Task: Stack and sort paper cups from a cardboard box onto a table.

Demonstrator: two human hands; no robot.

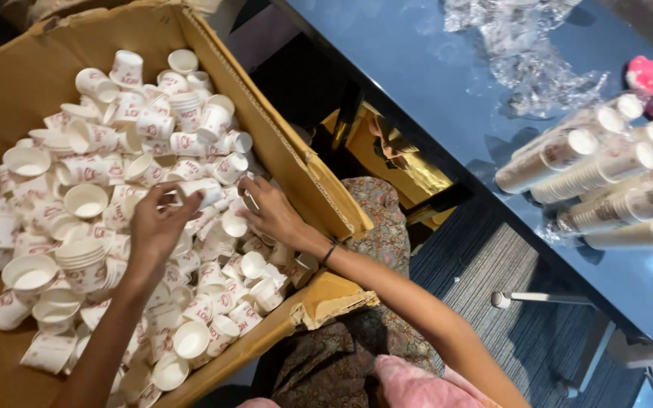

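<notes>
A: Dark blue bench [432, 68] on my right, sleeved cup stacks [606, 181] lying on it. Both hands are in the cardboard box [281, 143].

B: Fingers?

A: Left hand [156, 227] and right hand [270, 211] pinch a short cup stack [198, 193] between fingertips, steadying each end; its long axis lies sideways above the loose paper cups [85, 200].

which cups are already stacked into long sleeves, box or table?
The long nested cup stacks lying on the dark blue table. The cups in the cardboard box are mostly loose, where both hands reach.
</notes>
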